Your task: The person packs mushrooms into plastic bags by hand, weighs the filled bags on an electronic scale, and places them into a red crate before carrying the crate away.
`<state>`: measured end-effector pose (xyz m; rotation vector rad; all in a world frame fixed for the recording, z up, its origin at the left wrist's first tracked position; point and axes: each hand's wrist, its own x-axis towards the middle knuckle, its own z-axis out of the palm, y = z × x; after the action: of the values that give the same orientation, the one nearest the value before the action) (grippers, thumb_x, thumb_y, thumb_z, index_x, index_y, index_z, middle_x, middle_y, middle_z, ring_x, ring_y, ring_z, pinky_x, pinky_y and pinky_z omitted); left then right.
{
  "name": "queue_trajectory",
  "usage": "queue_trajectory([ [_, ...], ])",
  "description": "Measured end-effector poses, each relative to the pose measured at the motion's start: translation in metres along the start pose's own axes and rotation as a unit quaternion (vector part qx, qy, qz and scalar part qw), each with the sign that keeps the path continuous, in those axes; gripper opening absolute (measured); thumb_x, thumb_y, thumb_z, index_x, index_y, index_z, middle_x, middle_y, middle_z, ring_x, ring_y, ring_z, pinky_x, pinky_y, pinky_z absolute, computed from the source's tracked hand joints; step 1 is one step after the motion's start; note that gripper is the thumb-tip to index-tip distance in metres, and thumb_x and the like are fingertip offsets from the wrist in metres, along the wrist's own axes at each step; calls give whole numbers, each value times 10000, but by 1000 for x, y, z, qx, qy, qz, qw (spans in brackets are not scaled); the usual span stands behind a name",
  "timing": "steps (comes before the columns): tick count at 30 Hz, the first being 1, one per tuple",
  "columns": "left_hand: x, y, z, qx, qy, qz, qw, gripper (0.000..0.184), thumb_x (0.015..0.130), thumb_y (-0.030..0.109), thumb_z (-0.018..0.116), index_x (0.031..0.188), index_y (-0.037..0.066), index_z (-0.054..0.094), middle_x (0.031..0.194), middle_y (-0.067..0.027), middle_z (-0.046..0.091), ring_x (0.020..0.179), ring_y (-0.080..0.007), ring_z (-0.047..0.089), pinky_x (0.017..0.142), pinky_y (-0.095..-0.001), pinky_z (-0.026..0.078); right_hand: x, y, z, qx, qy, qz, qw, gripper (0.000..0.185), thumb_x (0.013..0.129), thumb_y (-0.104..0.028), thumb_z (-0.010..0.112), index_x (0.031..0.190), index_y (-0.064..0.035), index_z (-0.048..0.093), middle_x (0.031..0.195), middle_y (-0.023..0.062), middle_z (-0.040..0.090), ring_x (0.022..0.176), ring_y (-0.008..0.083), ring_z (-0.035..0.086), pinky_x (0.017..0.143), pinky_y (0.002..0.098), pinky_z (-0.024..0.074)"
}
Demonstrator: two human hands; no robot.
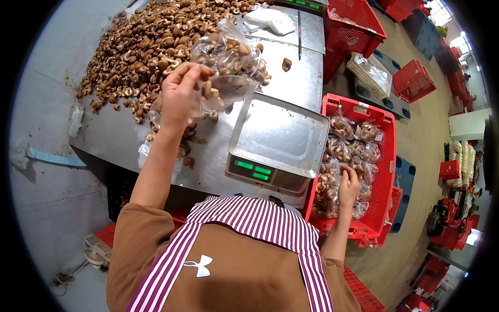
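My left hand [182,88] is closed on the edge of a clear plastic bag [234,88], thumb and fingers pinched together over the metal table. Beyond it lies another clear bag [226,54] with mushrooms inside. A big heap of brown mushrooms [140,47] spreads over the table's far left. To the right of that hand stands a scale with a bare metal tray [280,130] and green lit digits. My right hand [348,190] is over the red crate [387,156], against bagged mushrooms [327,190]; its fingers are partly curled, and what they touch is unclear.
A white plastic bundle [269,21] and a dark pen [299,35] lie on the table [309,78]. Red crates [356,31] stand behind at the right. A blue pallet [403,187] is on the floor beside the crate. More mushroom bags lie left of my left forearm.
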<state>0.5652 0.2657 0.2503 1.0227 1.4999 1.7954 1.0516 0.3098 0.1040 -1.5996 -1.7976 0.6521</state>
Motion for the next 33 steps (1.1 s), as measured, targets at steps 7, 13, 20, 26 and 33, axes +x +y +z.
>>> queue_trajectory([
  [7, -4, 49, 35, -91, -138, 85, 983, 219, 990, 131, 500, 925, -8, 657, 990, -164, 698, 690, -105, 564, 653, -227, 441, 9, -45, 18, 11, -22, -64, 998, 182, 909, -22, 536, 1032, 14, 666, 979, 158, 689, 899, 281, 667, 800, 356, 505],
  [13, -21, 21, 39, -119, -196, 28, 973, 215, 960, 166, 552, 909, 26, 707, 1115, -173, 710, 472, -9, 409, 509, -157, 396, 15, -68, 23, 39, -25, -76, 996, 177, 915, -1, 534, 1033, 22, 663, 982, 153, 687, 901, 266, 667, 811, 351, 511],
  [20, -62, -65, 49, -19, -178, -158, 971, 263, 972, 125, 537, 1182, 47, 674, 1306, -53, 637, 539, -35, 457, 517, -194, 414, 13, -101, 26, 88, -89, -55, 991, 788, 818, -245, 763, 1460, -35, 357, 1411, 192, 457, 1273, 315, 492, 1073, 412, 410],
  [26, -79, -73, 39, 41, -148, -171, 973, 289, 959, 108, 571, 1235, 42, 629, 1173, -40, 659, 702, -54, 556, 662, -209, 468, -13, -166, 49, 34, -115, -205, 971, 965, 727, -262, 831, 1490, -39, 284, 1503, 226, 331, 1369, 377, 364, 1127, 472, 313],
  [33, -84, -27, 49, 110, -125, 61, 984, 251, 941, 27, 558, 1179, 17, 637, 1103, -41, 636, 994, -113, 605, 864, -257, 486, -18, -184, 62, -42, -88, -258, 961, 851, 724, -273, 821, 1409, -30, 379, 1505, 232, 318, 1378, 429, 311, 1111, 518, 281],
])
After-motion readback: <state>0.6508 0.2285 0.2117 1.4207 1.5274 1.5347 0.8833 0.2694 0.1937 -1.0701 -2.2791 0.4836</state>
